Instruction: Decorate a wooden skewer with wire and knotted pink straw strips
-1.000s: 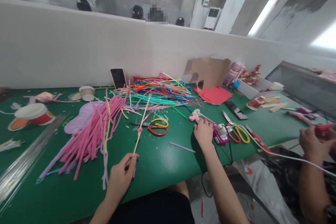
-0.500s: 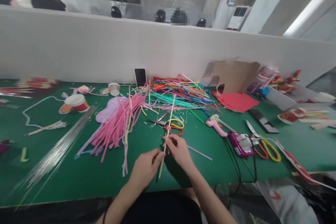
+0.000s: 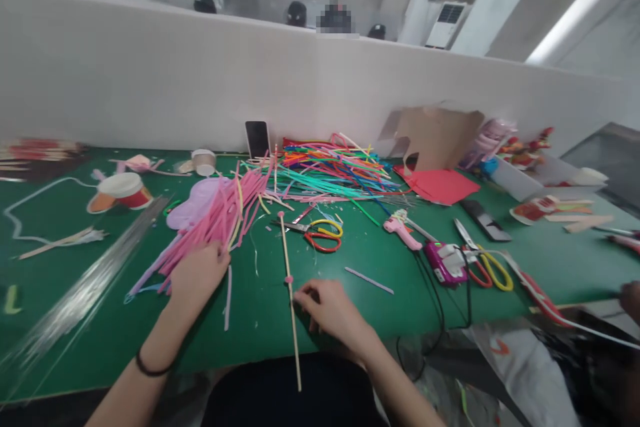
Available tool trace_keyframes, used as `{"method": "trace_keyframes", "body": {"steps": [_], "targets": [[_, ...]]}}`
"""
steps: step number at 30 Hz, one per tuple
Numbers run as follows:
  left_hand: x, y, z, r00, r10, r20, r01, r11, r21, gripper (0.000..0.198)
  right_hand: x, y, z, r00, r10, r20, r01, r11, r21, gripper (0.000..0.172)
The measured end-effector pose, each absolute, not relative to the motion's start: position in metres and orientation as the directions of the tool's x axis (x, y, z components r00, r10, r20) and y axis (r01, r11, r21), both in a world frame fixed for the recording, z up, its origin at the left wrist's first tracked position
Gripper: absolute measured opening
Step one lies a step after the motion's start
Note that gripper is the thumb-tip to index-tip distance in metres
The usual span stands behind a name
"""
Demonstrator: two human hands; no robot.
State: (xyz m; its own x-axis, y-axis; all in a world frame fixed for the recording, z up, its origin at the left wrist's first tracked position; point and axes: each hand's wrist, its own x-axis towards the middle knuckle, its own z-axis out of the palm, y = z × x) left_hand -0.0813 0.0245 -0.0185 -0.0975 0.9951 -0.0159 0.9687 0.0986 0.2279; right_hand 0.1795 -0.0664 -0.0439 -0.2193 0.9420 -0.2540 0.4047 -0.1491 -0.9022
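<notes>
My left hand rests on the bundle of pink pipe cleaners, fingers closed on the strands; how many they grip is hidden. A thin wooden stick lies lengthwise in front of me, its near end over my lap. Two small pink pieces sit on it, one at the far tip, another partway down. The curled fingertips of my right hand are at the stick, just below that second piece. Beyond the stick lie scissors with red and yellow handles.
Multicoloured pipe cleaners are heaped at the back near a phone. On the right are a pink glue gun, a purple power adapter with cables and more scissors. Clear thin strips lie left. Another person's hand shows at the right edge.
My left hand has left the stick and moved left onto the pink pipe cleaners. The stick has shifted left and towards me, and now tilts the other way. The view has turned slightly right.
</notes>
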Motion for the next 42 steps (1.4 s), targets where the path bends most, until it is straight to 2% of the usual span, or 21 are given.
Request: {"method": "trace_keyframes", "body": {"steps": [2,4,7,8,10,12,18,20,21,24,26,28,30,31,37,42], "targets": [[-0.082,0.022,-0.015,-0.117,0.993,-0.028,0.982,0.120,0.147,0.031,0.211,-0.058,-0.028,-0.070,0.985,-0.158,0.535,-0.096,-0.839,0.033],[-0.081,0.020,-0.010,-0.136,0.990,-0.022,0.984,0.138,0.116,0.032,0.254,-0.048,-0.014,0.151,0.987,-0.054,0.635,-0.139,-0.760,0.034],[-0.078,0.017,-0.004,-0.140,0.990,0.001,0.980,0.139,0.145,0.030,0.320,-0.035,-0.008,0.459,0.850,0.258,0.814,-0.287,-0.505,0.029],[-0.076,0.017,-0.003,-0.134,0.991,0.007,0.977,0.131,0.167,0.029,0.337,-0.032,-0.010,0.508,0.808,0.298,0.837,-0.381,-0.392,0.029],[-0.071,0.017,-0.001,-0.131,0.991,0.012,0.966,0.125,0.226,0.028,0.359,-0.025,-0.018,0.525,0.803,0.282,0.851,-0.482,-0.210,0.030],[-0.067,0.019,0.000,-0.130,0.991,0.004,0.952,0.124,0.281,0.027,0.368,-0.018,-0.029,0.523,0.817,0.242,0.852,-0.508,-0.127,0.030],[-0.069,0.022,-0.006,-0.118,0.993,-0.009,0.953,0.115,0.281,0.024,0.368,-0.003,-0.045,0.504,0.830,0.241,0.863,-0.493,-0.109,0.027],[-0.073,0.021,-0.009,-0.124,0.992,-0.007,0.957,0.121,0.265,0.026,0.367,-0.007,-0.042,0.508,0.803,0.311,0.860,-0.490,-0.140,0.032],[-0.074,0.021,-0.010,-0.129,0.992,-0.005,0.959,0.126,0.255,0.027,0.366,-0.010,-0.039,0.517,0.771,0.372,0.856,-0.480,-0.193,0.035],[-0.076,0.018,-0.012,-0.118,0.993,-0.010,0.964,0.117,0.238,0.029,0.362,-0.022,-0.033,0.598,0.630,0.496,0.786,-0.337,-0.519,0.041],[-0.074,0.017,-0.013,-0.115,0.993,-0.038,0.961,0.121,0.248,0.031,0.358,-0.027,-0.033,0.679,0.598,0.426,0.618,-0.151,-0.772,0.045],[-0.071,0.017,-0.014,-0.105,0.992,-0.076,0.957,0.122,0.262,0.034,0.355,-0.027,-0.037,0.717,0.644,0.267,0.346,0.003,-0.938,0.047],[-0.069,0.017,-0.016,-0.097,0.991,-0.095,0.957,0.119,0.264,0.034,0.354,-0.024,-0.045,0.703,0.698,0.133,0.126,0.062,-0.990,0.048],[-0.068,0.017,-0.018,-0.093,0.991,-0.093,0.958,0.114,0.264,0.033,0.354,-0.021,-0.050,0.693,0.716,0.088,0.068,0.057,-0.996,0.047],[-0.074,0.017,-0.024,-0.085,0.992,-0.098,0.953,0.109,0.282,0.037,0.358,-0.005,-0.068,0.694,0.720,-0.017,-0.003,-0.021,-1.000,0.046],[-0.074,0.016,-0.025,-0.085,0.993,-0.084,0.952,0.106,0.286,0.038,0.357,-0.005,-0.067,0.681,0.730,-0.049,-0.057,-0.013,-0.998,0.048]]}}
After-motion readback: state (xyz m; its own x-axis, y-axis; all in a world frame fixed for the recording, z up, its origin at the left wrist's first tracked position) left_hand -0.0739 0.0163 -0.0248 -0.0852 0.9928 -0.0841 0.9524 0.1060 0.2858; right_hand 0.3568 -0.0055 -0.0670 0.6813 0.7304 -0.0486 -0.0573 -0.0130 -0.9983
